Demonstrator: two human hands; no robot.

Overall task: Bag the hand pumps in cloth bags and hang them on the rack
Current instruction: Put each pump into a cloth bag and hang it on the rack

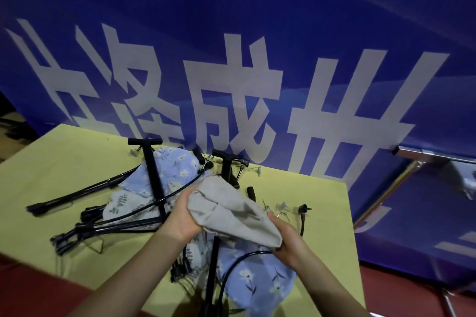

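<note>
Both hands hold a plain grey cloth bag (231, 210) above the yellow-green table (64, 162). My left hand (184, 216) grips its left end and my right hand (289, 242) grips its lower right end. Under and around the bag lie several black hand pumps; one (152, 170) has its T-handle toward the wall, another (226, 165) pokes out behind the grey bag. Blue floral bags lie among them, one at the back (175, 165) and one near the front edge (260, 280). A white leaf-print bag (123, 203) sits in the middle.
A blue banner (231, 59) with large white characters stands right behind the table. A metal rack bar (435, 156) runs at the right, blurred. Small pump fittings and a hose end (304, 210) lie on the table's right part. Red floor shows below.
</note>
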